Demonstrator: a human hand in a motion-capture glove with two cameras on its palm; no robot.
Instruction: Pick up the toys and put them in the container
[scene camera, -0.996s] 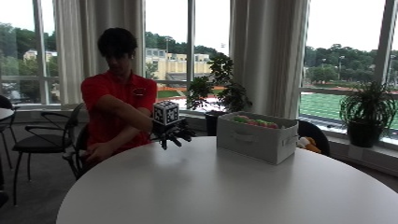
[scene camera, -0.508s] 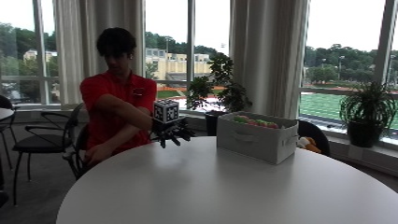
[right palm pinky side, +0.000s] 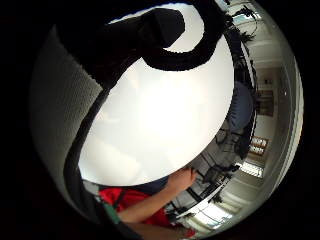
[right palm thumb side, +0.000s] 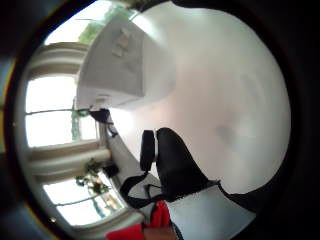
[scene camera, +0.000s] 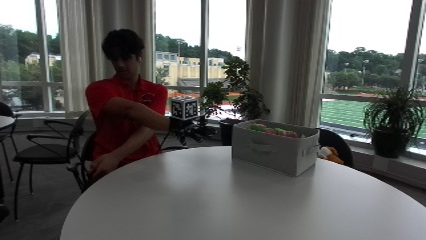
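This looks like an office lounge or meeting room — a big round white surface (scene camera: 219, 200), black chairs (scene camera: 40, 150) beside it, tall windows (scene camera: 373, 50) with long curtains (scene camera: 286, 60), and potted plants (scene camera: 393, 120) on the sill.

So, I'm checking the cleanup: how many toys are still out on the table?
0 on the white table. Colourful toys show inside the grey container, too bunched to count, and more may be hidden below its rim. The gloved right hand hovers above the table's edge, holding nothing.
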